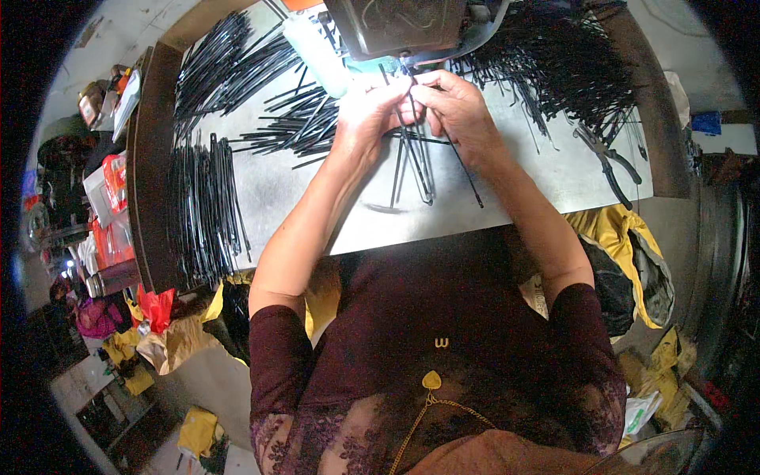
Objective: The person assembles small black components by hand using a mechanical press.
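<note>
Under a dark machine head [396,28], my two hands work close together. My left hand [366,112] is closed with fingertips pinched around several thin black rods [413,168], which hang down toward me and spread apart at their lower ends. My right hand [461,115] is pinched too, its fingertips meeting the left ones at the rods' upper ends. One black rod slants from beneath the right fingers down to the right. Glare and the fingers hide the exact point where the rods meet the machine.
Loose black rods [297,131] lie left of my hands, with a neat row [207,210] at the left edge. A large tangled pile [554,59] fills the back right. Pliers [608,165] rest on the right of the metal tabletop [293,214]. Raised wooden sides [150,174] border it.
</note>
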`<state>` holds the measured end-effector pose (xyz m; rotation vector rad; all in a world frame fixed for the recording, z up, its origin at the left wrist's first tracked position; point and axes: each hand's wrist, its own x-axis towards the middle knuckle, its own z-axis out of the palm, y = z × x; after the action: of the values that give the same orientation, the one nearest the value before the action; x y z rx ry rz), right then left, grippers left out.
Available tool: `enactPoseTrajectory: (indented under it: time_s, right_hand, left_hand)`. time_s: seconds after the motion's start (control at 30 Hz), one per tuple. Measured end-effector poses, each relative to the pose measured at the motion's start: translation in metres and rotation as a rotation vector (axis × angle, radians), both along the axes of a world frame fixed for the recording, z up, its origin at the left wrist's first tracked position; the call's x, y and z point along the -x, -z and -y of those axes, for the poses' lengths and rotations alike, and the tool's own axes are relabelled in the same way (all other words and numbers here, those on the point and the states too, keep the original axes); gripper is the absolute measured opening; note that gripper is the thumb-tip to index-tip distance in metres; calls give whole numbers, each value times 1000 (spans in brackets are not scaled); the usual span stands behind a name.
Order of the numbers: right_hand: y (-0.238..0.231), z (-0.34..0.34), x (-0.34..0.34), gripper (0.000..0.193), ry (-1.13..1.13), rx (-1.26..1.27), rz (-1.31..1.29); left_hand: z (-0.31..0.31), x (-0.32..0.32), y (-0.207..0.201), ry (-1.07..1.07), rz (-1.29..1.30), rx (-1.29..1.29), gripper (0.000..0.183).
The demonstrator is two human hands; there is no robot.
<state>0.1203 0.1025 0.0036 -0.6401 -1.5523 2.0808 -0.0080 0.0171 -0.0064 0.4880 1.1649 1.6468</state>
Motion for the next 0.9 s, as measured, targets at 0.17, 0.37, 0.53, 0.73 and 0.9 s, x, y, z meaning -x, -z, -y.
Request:
enactPoseTrajectory:
  time_s: [0.17,0.37,0.53,0.73,0.9]
  right_hand:
    - [-8,7,0,16,32,-33,49]
    - [-5,4,1,15,44,30,-6]
    - [-2,2,0,16,-8,78,-4]
    - [2,1,1,20,-17,87,-41]
    - [-1,6,3,21,20,104,-20]
  left_hand:
    - [4,-1,-3,-10,-3,-21,16]
    - [2,1,4,-12,31,-65,17]
    - [2,0,0,-31,11,-26,18]
    - [4,-12,-9,-205,-4,-9,18]
    - [3,-11,-7,-200,-6,-10,17]
